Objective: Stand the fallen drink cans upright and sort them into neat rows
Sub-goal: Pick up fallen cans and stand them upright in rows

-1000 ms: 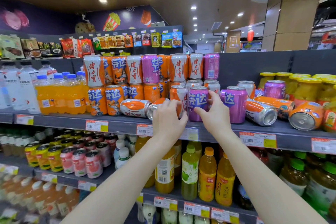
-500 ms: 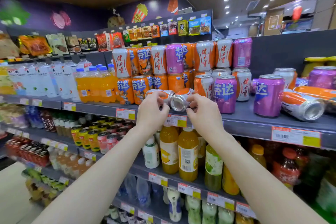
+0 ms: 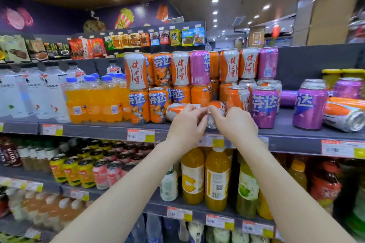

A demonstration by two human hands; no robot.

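On the drink shelf (image 3: 102, 129), two cans lie on their sides end to end, just at twelve o'clock of the frame's centre. The left hand (image 3: 186, 126) curls its fingers over the white-and-orange can (image 3: 176, 109). The right hand (image 3: 236, 124) grips the orange can (image 3: 217, 107) at its three o'clock. An upright purple can (image 3: 263, 107) stands beside the right hand at three o'clock; farther that way another fallen can (image 3: 344, 116) lies.

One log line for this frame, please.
left hand: grips lying silver-orange can | right hand: grips lying orange can | shelf: more fallen cans right
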